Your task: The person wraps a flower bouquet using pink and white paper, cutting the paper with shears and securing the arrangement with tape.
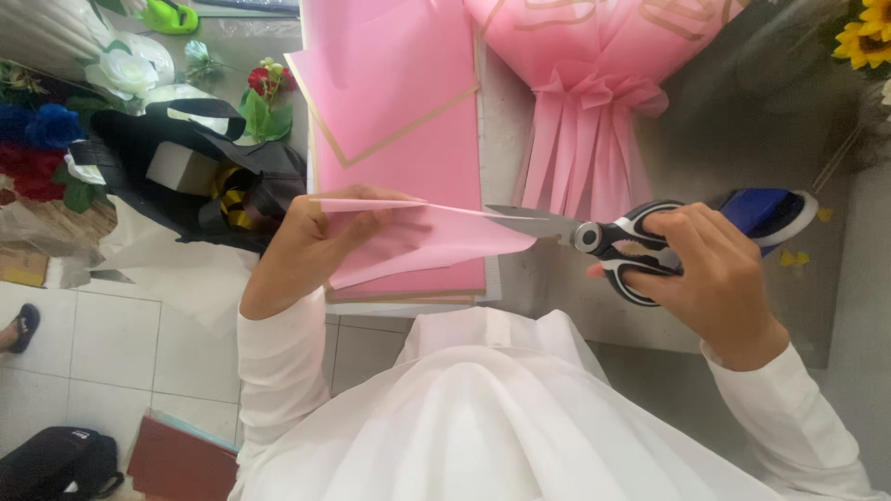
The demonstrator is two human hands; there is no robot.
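Note:
My left hand (311, 243) pinches a folded strip of pink paper (427, 237) held out above the table edge. My right hand (719, 274) grips black-and-white scissors (594, 237), fingers through the handles. The blades meet the right end of the pink strip. Both arms wear white sleeves.
A stack of pink sheets with gold edges (399, 102) lies on the grey table (742, 139). A pink wrapped bouquet (594, 83) stands behind. A blue tool (766, 211) lies by my right hand. Black wrapping (200, 176), artificial flowers (125, 70) and a sunflower (868, 37) sit around.

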